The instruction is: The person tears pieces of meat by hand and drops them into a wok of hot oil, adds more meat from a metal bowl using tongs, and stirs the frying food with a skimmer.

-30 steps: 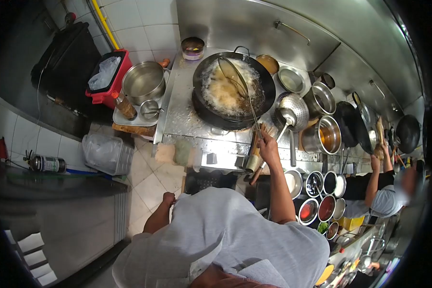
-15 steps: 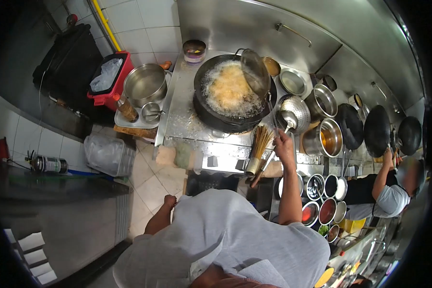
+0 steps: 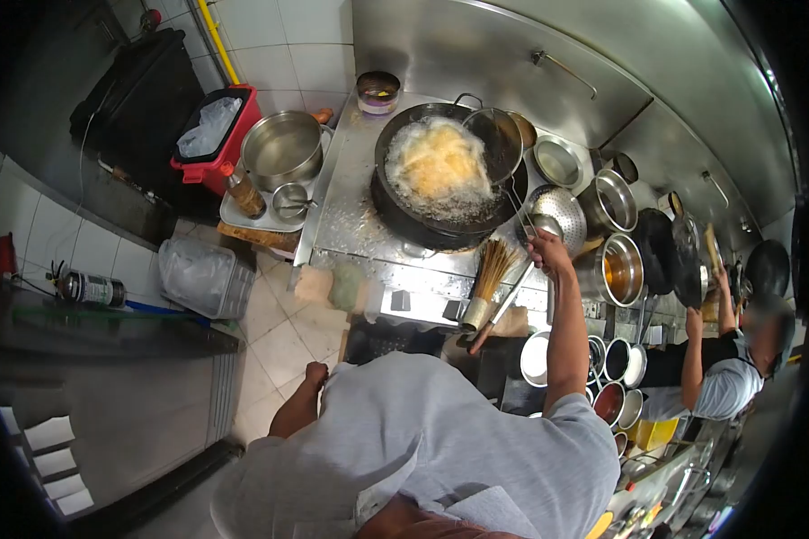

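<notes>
My right hand [image 3: 549,251] is closed around the handle of a round wire-mesh strainer [image 3: 494,144], which is over the right side of a black wok [image 3: 394,202]. Pale golden food [image 3: 439,157] bubbles in the foaming oil. Just below that hand lies a long-handled ladle [image 3: 511,296], its bowl partly hidden. A perforated skimmer [image 3: 559,214] sits right beside my fingers. A bamboo brush [image 3: 487,278] rests at the stove's front. My left hand [image 3: 316,374] hangs at my side, fingers curled, touching nothing visible.
Steel pots [image 3: 621,269] and pans stand right of the wok. Left of the stove are a large pot [image 3: 281,149], a sauce bottle [image 3: 244,192] and a red bin [image 3: 216,162]. Several seasoning bowls [image 3: 610,402] sit at right, where another person [image 3: 715,377] works with pans.
My right hand has moved slightly up and right. The mesh strainer has turned, showing a rounder face over the wok's right side. The co-worker's arms have shifted. My left hand is unchanged.
</notes>
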The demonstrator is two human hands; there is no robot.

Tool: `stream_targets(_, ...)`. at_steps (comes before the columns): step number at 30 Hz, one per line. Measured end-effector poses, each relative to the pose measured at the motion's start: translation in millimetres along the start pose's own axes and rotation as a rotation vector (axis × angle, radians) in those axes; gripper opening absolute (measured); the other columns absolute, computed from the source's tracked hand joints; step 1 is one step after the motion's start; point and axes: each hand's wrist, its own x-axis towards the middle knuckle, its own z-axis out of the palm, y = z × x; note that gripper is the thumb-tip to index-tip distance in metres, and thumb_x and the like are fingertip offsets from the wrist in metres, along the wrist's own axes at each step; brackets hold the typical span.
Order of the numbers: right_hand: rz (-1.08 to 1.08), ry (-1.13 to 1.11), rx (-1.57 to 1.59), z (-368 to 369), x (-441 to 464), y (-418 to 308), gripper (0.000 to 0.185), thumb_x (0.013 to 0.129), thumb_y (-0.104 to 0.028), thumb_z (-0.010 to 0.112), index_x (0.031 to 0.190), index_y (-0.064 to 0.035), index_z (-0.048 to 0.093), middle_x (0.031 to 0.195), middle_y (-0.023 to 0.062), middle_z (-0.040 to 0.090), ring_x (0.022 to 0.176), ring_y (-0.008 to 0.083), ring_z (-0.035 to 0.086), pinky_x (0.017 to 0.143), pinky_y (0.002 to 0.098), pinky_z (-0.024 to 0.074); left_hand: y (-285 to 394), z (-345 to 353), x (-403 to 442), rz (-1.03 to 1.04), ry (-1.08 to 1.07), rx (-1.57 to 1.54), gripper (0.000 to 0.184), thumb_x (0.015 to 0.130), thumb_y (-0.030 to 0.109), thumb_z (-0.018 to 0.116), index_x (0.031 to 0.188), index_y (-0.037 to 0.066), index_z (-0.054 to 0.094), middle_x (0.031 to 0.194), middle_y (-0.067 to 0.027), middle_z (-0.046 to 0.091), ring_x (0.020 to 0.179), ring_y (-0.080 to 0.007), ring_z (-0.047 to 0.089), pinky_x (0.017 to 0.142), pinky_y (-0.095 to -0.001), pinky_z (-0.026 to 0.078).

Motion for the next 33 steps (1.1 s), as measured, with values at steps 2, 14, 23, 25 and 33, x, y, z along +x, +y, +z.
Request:
stream_targets(2, 0.031, -0.070, 0.058, 2.3, 2.1, 4.6, 0.019, 0.096, -0.009, 0.049, 0.113, -0.0087, 0.057, 0.070, -0.0005, 0.055, 0.044, 0.0056, 0.042, 0.035, 0.0205, 0.0323, -1.8, 3.5, -1.7, 0.103, 0.059, 0.147, 0.012, 0.070, 0.023, 0.069, 0.071, 0.012, 0.071, 0.078, -0.0129, 0.070, 0.076, -0.0304, 0.068, 0.066, -0.0440, 0.053)
stream_targets(14, 0.208, -0.292, 0.472, 50.2, -18.3, 34.1, 0.010, 0.097, -0.004, 0.042, 0.103, -0.0111, 0.047, 0.074, 0.0001, 0.051, 0.042, 0.0008, 0.036, 0.029, 0.0148, 0.0251, 16.8, -19.6, -24.7, -0.098, 0.035, 0.035, 0.018, 0.068, 0.020, 0.065, 0.075, 0.006, 0.072, 0.085, -0.0183, 0.069, 0.081, -0.0341, 0.068, 0.069, -0.0444, 0.053)
stream_targets(23, 0.144, -0.331, 0.718, 65.9, -59.2, 45.9, 0.015, 0.097, -0.002, 0.042, 0.110, -0.0085, 0.046, 0.073, 0.0001, 0.046, 0.039, 0.0003, 0.034, 0.025, 0.0146, 0.0249, -0.3, -20.1, -15.6, 0.046, -0.051, 0.099, 0.012, 0.070, 0.017, 0.066, 0.073, 0.005, 0.068, 0.081, -0.0180, 0.069, 0.073, -0.0335, 0.067, 0.066, -0.0460, 0.053)
stream_targets(25, 0.137, -0.283, 0.713, 66.8, -67.2, 41.2, 0.017, 0.097, -0.002, 0.042, 0.112, -0.0081, 0.047, 0.073, 0.0001, 0.046, 0.040, 0.0005, 0.034, 0.026, 0.0146, 0.0256, 2.3, -22.5, -15.9, 0.048, -0.061, 0.111, 0.012, 0.070, 0.017, 0.066, 0.073, 0.006, 0.069, 0.080, -0.0178, 0.069, 0.074, -0.0334, 0.067, 0.066, -0.0457, 0.053)
stream_targets(33, 0.023, -0.100, 0.544, 70.5, -67.6, 29.0, 0.015, 0.096, -0.004, 0.043, 0.110, -0.0100, 0.043, 0.075, -0.0003, 0.048, 0.041, 0.0010, 0.033, 0.029, 0.0151, 0.0264, -6.0, 1.1, -4.4, 0.134, 0.046, 0.157, 0.011, 0.070, 0.018, 0.067, 0.074, 0.008, 0.069, 0.080, -0.0170, 0.069, 0.077, -0.0334, 0.067, 0.066, -0.0444, 0.053)
